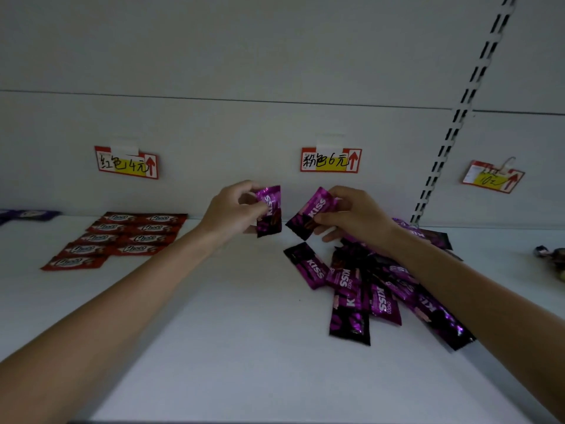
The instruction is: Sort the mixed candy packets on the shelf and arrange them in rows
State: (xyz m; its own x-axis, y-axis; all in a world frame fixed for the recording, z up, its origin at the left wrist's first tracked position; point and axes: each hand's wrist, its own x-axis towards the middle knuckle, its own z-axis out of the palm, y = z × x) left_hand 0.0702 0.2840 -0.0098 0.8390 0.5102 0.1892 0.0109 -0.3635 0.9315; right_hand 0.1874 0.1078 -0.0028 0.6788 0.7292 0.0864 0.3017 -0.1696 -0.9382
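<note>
Several dim purple packets (27, 215) lie at the far left edge of the white shelf (214, 332). Right of them, red Choco packets (122, 237) lie flat in two neat overlapping columns, below a handwritten price tag (127, 163) on the back wall.

Near the middle, the left hand (232, 209) is raised clear of the shelf, thumb and curled fingers pinching the left edge of a purple KISS packet (269, 211). That packet stands nearly upright, its dark end downward.

Just beside it, not touching, is a second KISS packet (310, 213), tilted with its dark end pointing down and to the left. The right hand (354, 214) grips its upper end, fingers curled round it. Both held packets hang below the middle price tag (331, 160).

Beneath the right hand and forearm, a loose pile of KISS packets (367, 286) lies jumbled on the shelf, overlapping at mixed angles.

Further right run a slotted upright (458, 117) and a third price tag (492, 176). Wrapped sweets (550, 255), too blurred to identify, sit at the far right edge.
</note>
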